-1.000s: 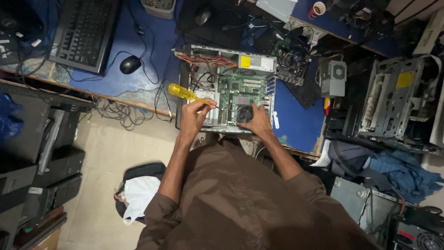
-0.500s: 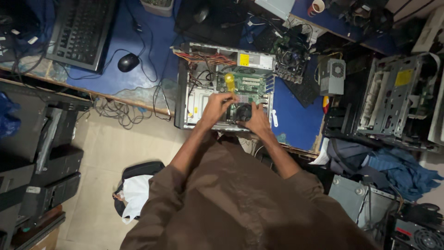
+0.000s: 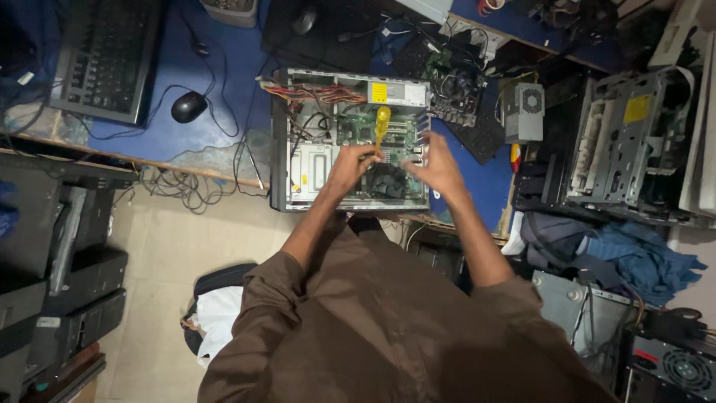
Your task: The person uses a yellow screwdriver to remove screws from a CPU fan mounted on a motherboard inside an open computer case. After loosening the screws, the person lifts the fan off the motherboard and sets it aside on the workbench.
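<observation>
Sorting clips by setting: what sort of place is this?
Probably a computer repair workshop. An open PC case lies on the blue bench, the left hand holds a yellow screwdriver over it, and stripped chassis stand alongside.

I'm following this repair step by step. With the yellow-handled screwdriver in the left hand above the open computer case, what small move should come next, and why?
Probably lower the screwdriver tip onto a fastener beside the black fan. The left hand holds it over the open computer case, and the right hand hovers open beside the fan, gripping nothing.
</observation>
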